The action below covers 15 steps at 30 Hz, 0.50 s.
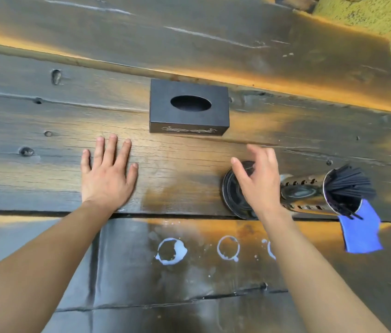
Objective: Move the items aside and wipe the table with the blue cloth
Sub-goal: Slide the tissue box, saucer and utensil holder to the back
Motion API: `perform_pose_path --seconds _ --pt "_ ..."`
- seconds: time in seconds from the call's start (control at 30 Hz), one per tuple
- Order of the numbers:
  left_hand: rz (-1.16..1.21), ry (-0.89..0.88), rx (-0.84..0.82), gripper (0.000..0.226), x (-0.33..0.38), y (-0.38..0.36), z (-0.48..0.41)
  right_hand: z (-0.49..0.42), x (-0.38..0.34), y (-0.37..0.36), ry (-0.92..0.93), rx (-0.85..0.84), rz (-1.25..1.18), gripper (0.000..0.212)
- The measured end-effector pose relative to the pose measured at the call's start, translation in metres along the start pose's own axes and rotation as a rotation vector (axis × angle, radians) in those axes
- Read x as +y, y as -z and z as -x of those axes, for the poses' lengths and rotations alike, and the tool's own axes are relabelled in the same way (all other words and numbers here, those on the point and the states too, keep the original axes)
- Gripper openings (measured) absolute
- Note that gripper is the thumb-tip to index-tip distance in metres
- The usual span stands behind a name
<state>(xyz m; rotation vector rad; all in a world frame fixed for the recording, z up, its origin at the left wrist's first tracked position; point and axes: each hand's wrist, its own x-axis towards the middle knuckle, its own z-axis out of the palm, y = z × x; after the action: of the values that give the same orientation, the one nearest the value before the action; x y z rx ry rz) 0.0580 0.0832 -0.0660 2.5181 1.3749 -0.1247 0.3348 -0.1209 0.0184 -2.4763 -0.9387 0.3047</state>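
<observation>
A black tissue box [189, 106] with an oval slot stands at the middle of the dark wooden table [45, 116]. My left hand [108, 174] lies flat on the wood, fingers spread, to the lower left of the box. My right hand [259, 179] hovers with fingers apart over a round black dish [231, 191], partly hiding it; it holds nothing. To the right stands a metal holder [310, 191] full of black straws [348, 186]. The blue cloth [361, 230] lies beyond it near the right edge. White ring-shaped spill marks [171, 251] dot the near plank.
A yellow rough-textured object [370, 15] sits off the table's far right corner. The table's right edge runs just past the straw holder and cloth. Gaps separate the planks.
</observation>
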Motion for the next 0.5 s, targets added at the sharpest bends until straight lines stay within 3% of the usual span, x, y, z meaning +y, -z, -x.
perform_pose_path --seconds 0.1,0.23,0.37,0.5 --pt "0.115 -0.015 0.071 0.058 0.017 0.006 0.004 0.050 0.026 0.003 -0.276 0.031 -0.021 0.052" --pt "0.186 -0.208 0.087 0.049 0.068 -0.001 0.012 0.095 0.049 0.001 -0.526 0.008 -0.058 0.051" --pt "0.103 -0.231 -0.048 0.065 0.108 -0.019 0.010 0.103 0.057 -0.001 -0.627 -0.011 -0.230 0.029" --pt "-0.026 -0.210 -0.080 0.078 0.114 -0.035 0.008 0.100 0.058 -0.002 -0.764 0.026 -0.514 0.024"
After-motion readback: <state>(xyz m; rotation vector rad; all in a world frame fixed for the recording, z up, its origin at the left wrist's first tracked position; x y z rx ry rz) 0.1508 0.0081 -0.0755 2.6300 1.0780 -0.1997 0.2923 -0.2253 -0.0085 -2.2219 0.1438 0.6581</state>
